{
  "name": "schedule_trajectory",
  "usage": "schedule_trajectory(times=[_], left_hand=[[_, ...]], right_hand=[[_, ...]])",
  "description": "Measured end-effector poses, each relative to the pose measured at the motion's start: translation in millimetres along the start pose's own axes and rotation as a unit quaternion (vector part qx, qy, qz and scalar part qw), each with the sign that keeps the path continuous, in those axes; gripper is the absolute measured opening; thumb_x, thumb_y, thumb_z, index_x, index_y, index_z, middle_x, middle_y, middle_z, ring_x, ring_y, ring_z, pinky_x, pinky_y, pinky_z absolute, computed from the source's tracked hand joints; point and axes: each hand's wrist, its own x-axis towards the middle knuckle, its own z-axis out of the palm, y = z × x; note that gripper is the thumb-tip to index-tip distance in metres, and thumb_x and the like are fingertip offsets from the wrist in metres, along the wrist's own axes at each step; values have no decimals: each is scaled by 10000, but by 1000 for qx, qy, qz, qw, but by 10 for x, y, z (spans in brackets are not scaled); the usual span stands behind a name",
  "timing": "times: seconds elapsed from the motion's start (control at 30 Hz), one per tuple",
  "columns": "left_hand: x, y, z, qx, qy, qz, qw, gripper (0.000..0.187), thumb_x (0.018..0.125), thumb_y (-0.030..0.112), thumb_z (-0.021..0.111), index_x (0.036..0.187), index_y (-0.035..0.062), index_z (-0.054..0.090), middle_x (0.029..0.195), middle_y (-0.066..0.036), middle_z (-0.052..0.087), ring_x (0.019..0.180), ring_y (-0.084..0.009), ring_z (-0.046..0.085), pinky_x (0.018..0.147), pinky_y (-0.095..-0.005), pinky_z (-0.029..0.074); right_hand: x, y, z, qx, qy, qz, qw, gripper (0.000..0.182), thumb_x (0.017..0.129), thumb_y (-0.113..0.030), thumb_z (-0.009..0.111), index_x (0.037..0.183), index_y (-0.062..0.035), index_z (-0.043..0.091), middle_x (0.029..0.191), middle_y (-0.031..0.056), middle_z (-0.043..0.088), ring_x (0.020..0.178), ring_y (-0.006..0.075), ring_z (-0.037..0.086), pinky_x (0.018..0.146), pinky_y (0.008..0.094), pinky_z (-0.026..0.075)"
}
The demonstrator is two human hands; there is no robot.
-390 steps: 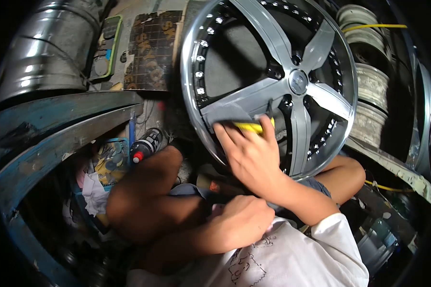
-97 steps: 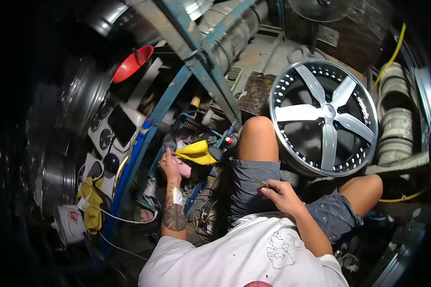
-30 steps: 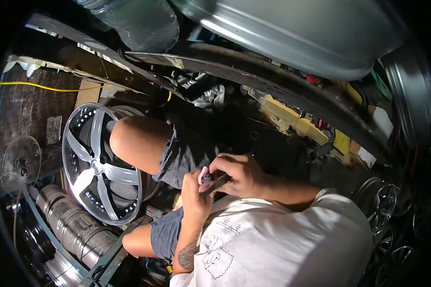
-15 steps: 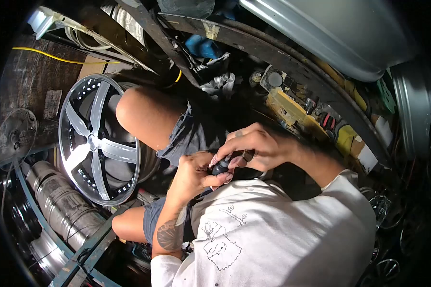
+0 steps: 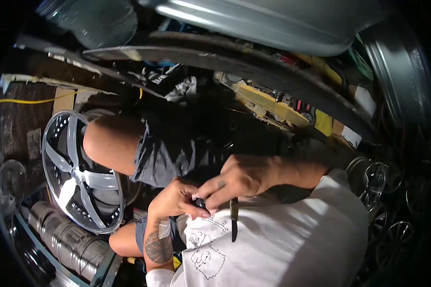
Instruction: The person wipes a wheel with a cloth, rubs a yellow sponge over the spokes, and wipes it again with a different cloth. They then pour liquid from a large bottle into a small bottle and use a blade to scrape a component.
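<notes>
Both hands meet in front of the white shirt. My left hand (image 5: 173, 200), on the tattooed forearm, is closed around a small dark rounded piece (image 5: 200, 203), mostly hidden by fingers. My right hand (image 5: 237, 181) reaches in from the right, its fingertips pinched against that same piece. Below its curled fingers a small knife (image 5: 234, 217) sticks out, the dark blade pointing down over the shirt. Part of the knife's handle is covered by the hand.
A five-spoke wheel rim (image 5: 76, 174) leans beyond my knees, near a stained metal cylinder (image 5: 64, 239). A curved dark beam (image 5: 254, 67) crosses above, with a yellow tray of tools (image 5: 268, 103) beyond my lap. Large silver rims (image 5: 254, 24) hang overhead; more chrome wheels (image 5: 376, 184) lie right.
The view has shifted, and both hands sit lower and further left in it. The right hand has turned, so the knife blade now shows pointing down. The dark piece remains between the hands.
</notes>
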Motion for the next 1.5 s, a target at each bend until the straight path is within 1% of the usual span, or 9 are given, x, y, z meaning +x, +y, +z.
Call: schedule_trajectory(times=[0.23, 0.33, 0.47, 0.57, 0.67, 0.77, 0.9, 1.13, 1.5], left_hand=[[354, -210, -193, -106, -281, -16, 954, 237, 792, 21, 894, 959, -46, 740, 835, -78, 733, 781, -106, 672, 695, -299, 558], [406, -170, -231, -152, -283, -34, 946, 251, 785, 27, 902, 963, -54, 746, 871, -84, 753, 843, -100, 681, 748, -289, 560], [227, 204, 143, -96, 154, -10, 983, 334, 754, 130, 949, 955, -40, 744, 860, -50, 738, 777, -94, 651, 681, -264, 521], [234, 275, 170, 151, 263, 53, 951, 403, 735, 204, 961, 934, -35, 704, 721, -57, 577, 622, -133, 496, 558, -303, 407], [256, 183, 253, 171, 346, 63, 920, 466, 691, 251, 982, 967, -28, 732, 725, -66, 598, 620, -162, 528, 565, -318, 437], [246, 207, 311, 216, 366, 58, 903, 515, 683, 215, 991, 1043, -46, 730, 763, -63, 652, 670, -113, 591, 565, -291, 465], [242, 119, 379, -101, 343, -9, 934, 613, 679, 65, 977, 1187, -84, 669, 920, -84, 738, 854, -90, 699, 613, -228, 567], [152, -53, 193, -299, 213, 62, 928, 756, 653, 109, 997, 1263, -100, 602, 1111, -196, 746, 935, -209, 741, 856, -354, 628], [163, -88, 266, -97, 297, 160, 936, 736, 646, 93, 996, 1264, -107, 649, 1120, -117, 748, 1033, -150, 682, 973, -302, 533]], right_hand=[[-168, -76, 75, -170, 53, -153, 972, 267, 878, -131, 683, 1135, -129, 756, 1242, 11, 724, 589, 116, 616, 490, 264, 468], [-101, 18, 12, -130, 55, -146, 979, 308, 900, -138, 672, 1199, -127, 744, 1258, 7, 723, 601, 112, 617, 499, 269, 472], [-121, 279, -217, 15, 134, -12, 991, 330, 859, -156, 817, 1174, -83, 752, 1161, 98, 748, 823, 201, 743, 656, 304, 580], [-74, 323, -230, 38, 169, 45, 984, 315, 801, -135, 880, 1071, -31, 757, 1002, 120, 764, 846, 250, 757, 738, 338, 591], [56, 239, -187, 25, 192, 116, 974, 294, 807, -153, 882, 1026, -11, 748, 926, 111, 756, 805, 240, 746, 745, 329, 585], [59, 296, -207, 39, 168, 140, 975, 261, 824, -133, 862, 1026, -17, 744, 881, 102, 746, 736, 221, 715, 706, 329, 563], [84, 362, -191, 63, 152, 116, 980, 257, 804, -75, 846, 1032, -17, 742, 910, 105, 745, 764, 234, 713, 701, 339, 555], [194, 337, -430, 98, 79, 77, 989, 307, 739, 166, 694, 936, -56, 771, 1114, 127, 765, 955, 230, 745, 764, 305, 579], [100, 318, -168, 111, 229, 150, 955, 266, 846, -84, 837, 1080, -16, 733, 1036, 97, 767, 941, 188, 740, 804, 293, 563]])
